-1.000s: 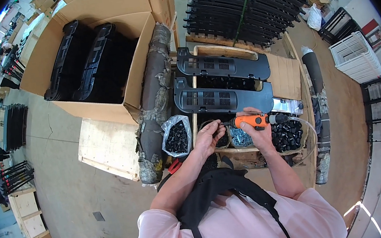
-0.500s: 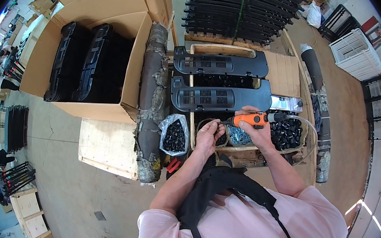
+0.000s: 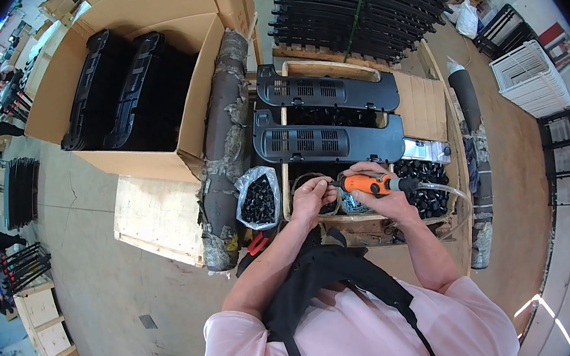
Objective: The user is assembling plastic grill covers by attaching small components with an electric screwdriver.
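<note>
Concrete floor [image 3: 112, 296] spreads through a wide workshop, with benches and other people small along the far left side. At the middle of the view, the person's right hand [image 3: 389, 200] is wrapped around an orange power tool [image 3: 364, 183], which lies nearly level over a wooden tray [image 3: 367, 223] with its tip pointing left. The left hand [image 3: 310, 201] meets that tip with curled fingers; whether they pinch a small piece or only steady the tip, I cannot tell. From the tool's back end a clear hose [image 3: 449, 189] bends away to the right.

Below the tool, silver screws [image 3: 353, 205] partly show in one compartment, and black plastic pieces [image 3: 432, 202] fill the one to the right. Left of the left hand stands a clear bag [image 3: 240, 200] of small black parts, with a red-handled tool [image 3: 258, 243] just below it. Two black vented panels, a far one [image 3: 363, 93] and a near one [image 3: 365, 141], lie side by side across the tray, next to a cardboard sheet [image 3: 423, 109].

Farther left, a worn, padded roll [image 3: 222, 146] runs alongside an open cardboard box [image 3: 135, 161] holding more black panels [image 3: 141, 89]. Beyond the tray, black bars [image 3: 323, 15] are stacked under a green strap [image 3: 359, 11]. White racks [image 3: 531, 83] stand at the right.
</note>
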`<state>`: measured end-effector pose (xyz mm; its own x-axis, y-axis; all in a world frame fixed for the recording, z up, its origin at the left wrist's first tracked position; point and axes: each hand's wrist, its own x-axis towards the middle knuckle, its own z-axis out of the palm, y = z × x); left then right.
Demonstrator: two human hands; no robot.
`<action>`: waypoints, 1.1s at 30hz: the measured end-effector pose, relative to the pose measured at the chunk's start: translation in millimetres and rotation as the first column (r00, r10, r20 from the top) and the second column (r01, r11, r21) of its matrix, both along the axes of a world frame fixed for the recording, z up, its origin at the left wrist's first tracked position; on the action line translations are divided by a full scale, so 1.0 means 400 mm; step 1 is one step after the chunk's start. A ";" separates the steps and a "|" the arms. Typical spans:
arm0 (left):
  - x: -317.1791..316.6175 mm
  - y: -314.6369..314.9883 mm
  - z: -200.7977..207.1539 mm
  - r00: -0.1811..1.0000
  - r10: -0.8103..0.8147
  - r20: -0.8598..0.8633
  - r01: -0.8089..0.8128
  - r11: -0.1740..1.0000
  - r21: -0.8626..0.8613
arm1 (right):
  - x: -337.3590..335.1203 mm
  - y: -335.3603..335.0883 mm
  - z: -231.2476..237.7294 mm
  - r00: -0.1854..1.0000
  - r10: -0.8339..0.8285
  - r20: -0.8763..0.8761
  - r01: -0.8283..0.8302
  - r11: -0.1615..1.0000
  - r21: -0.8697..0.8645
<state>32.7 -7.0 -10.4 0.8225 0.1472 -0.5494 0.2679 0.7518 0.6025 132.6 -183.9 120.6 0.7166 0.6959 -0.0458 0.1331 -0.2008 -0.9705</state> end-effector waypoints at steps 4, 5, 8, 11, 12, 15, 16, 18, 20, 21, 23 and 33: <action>-0.005 0.004 0.008 1.000 -0.012 -0.023 0.012 1.000 0.000 | -0.013 0.022 0.037 0.989 0.095 0.117 -0.082 0.991 -0.109; -0.003 0.005 0.007 1.000 0.001 -0.025 0.000 1.000 0.013 | -0.020 0.028 0.042 0.988 0.093 0.121 -0.076 0.987 -0.140; 0.002 -0.002 0.027 0.998 0.047 -0.049 -0.045 0.998 0.040 | -0.035 0.035 0.042 0.983 0.084 0.161 -0.058 0.986 -0.157; -0.003 -0.004 0.029 0.991 0.100 -0.093 -0.097 0.995 0.035 | -0.042 0.047 0.047 0.986 0.035 0.161 -0.010 0.988 -0.151; -0.006 -0.003 0.024 0.987 0.115 -0.114 -0.114 0.993 0.015 | -0.041 0.051 0.052 0.985 0.018 0.170 0.006 0.990 -0.144; -0.016 0.014 -0.015 0.993 0.094 -0.075 -0.099 0.993 -0.059 | -0.034 0.069 0.032 0.988 -0.041 0.146 0.048 0.998 -0.044; -0.012 0.018 -0.008 0.993 0.095 -0.075 -0.100 0.993 -0.064 | -0.029 0.074 0.020 0.990 -0.092 0.107 0.088 0.995 0.044; 0.009 0.033 0.006 0.990 0.100 -0.098 -0.111 0.988 -0.111 | -0.011 0.083 0.002 0.988 -0.094 0.120 0.088 0.995 0.048; 0.018 0.054 -0.014 0.984 0.141 -0.109 -0.156 0.978 -0.141 | -0.001 0.115 -0.002 0.988 -0.144 0.054 0.136 0.981 0.135; 0.023 0.064 -0.023 0.977 0.175 -0.121 -0.194 0.967 -0.168 | 0.005 0.130 -0.003 0.989 -0.143 0.035 0.137 0.980 0.143; 0.038 0.077 -0.022 0.974 0.186 -0.130 -0.208 0.961 -0.181 | 0.019 0.151 -0.017 0.988 -0.145 0.048 0.137 0.980 0.143; 0.096 0.086 -0.039 0.969 0.209 -0.136 -0.230 0.959 -0.165 | 0.027 0.212 -0.040 0.988 -0.148 0.047 0.141 0.983 0.115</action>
